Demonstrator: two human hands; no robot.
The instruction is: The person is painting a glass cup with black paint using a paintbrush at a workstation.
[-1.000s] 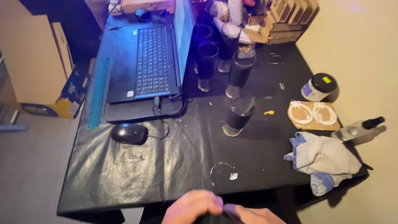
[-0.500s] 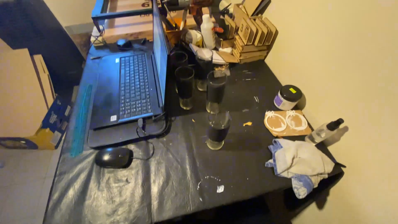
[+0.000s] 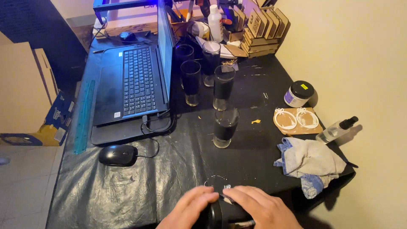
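**Both hands closing round a dark object at the near table edge**

I am curling my left hand (image 3: 188, 208) and my right hand (image 3: 260, 208) around a black rounded object (image 3: 215, 214) at the front edge of the table (image 3: 127, 191); the fingers are bent over it from both sides, but I cannot tell what it is or how firmly I am gripping. It is sitting low in the middle, just in front of a pale ring mark on the crinkled, glossy black sheet that is covering the table.

To my left a smooth black mouse (image 3: 118, 155) is lying with its cord looping away. To my right a crumpled grey and blue cloth (image 3: 311, 163) is bunching near the corner, with a clear spray bottle (image 3: 337, 129) on its side beyond it. A thin wooden board (image 3: 296, 127) is carrying two white oval cut-outs, and a squat jar (image 3: 299, 93) with a black lid is standing behind.

Five tall glass tumblers are standing in a loose line, the nearest tumbler (image 3: 224, 127) looking dark partway up. An open laptop (image 3: 131, 85) is resting beside a translucent green ruler (image 3: 85, 116). Farthest off, a slotted wooden rack (image 3: 263, 29) is standing among the clutter.
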